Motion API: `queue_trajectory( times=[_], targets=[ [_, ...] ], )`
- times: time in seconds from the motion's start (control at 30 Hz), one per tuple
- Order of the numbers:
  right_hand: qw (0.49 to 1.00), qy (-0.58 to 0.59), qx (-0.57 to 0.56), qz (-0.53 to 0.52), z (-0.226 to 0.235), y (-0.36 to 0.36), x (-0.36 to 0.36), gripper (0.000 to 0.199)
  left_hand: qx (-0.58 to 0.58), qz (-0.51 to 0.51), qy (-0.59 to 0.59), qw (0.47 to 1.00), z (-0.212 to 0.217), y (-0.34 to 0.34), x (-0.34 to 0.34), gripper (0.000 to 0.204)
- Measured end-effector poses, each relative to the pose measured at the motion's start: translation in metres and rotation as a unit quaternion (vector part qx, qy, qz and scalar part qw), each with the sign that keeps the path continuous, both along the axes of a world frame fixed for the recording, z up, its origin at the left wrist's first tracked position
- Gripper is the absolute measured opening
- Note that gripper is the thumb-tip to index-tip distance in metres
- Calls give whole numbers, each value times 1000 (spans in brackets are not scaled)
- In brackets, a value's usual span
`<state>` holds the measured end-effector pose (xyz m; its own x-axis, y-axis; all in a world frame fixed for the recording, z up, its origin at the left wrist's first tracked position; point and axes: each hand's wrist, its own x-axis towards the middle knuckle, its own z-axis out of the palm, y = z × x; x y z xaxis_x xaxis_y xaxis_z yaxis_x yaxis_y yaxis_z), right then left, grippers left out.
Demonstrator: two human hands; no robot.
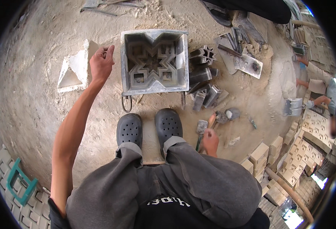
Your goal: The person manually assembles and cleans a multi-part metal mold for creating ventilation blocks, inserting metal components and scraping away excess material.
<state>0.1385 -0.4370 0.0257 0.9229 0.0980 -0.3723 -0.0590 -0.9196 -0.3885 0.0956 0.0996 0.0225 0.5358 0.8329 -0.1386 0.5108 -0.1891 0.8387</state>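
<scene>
A square grey metal mould [154, 63] with a star-shaped inner pattern stands on the sandy floor in front of my two black clogs. My left hand [101, 63] reaches out to the mould's left side, fingers curled near its left wall and touching a white triangular slab's edge; what it grips I cannot tell. My right hand [210, 139] hangs low by my right knee, closed around the handle of a hammer [202, 128] whose head rests on the floor.
Loose metal mould inserts [204, 78] lie right of the mould. A white triangular piece [74, 70] lies left. A trowel [248, 65] and tools lie further right. Stacked patterned blocks [309, 145] and another person [318, 86] fill the right side. A green frame [19, 183] sits lower left.
</scene>
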Motion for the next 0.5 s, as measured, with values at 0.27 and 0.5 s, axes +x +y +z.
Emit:
queue_trajectory(
  times=[0.27, 0.5],
  targets=[
    [960, 24, 234, 149, 50, 218, 122, 46, -5, -31, 80, 996, 9, -7, 12, 55],
    [964, -103, 45, 243, 16, 309, 182, 63, -20, -93, 157, 983, 10, 21, 68, 72]
  ],
)
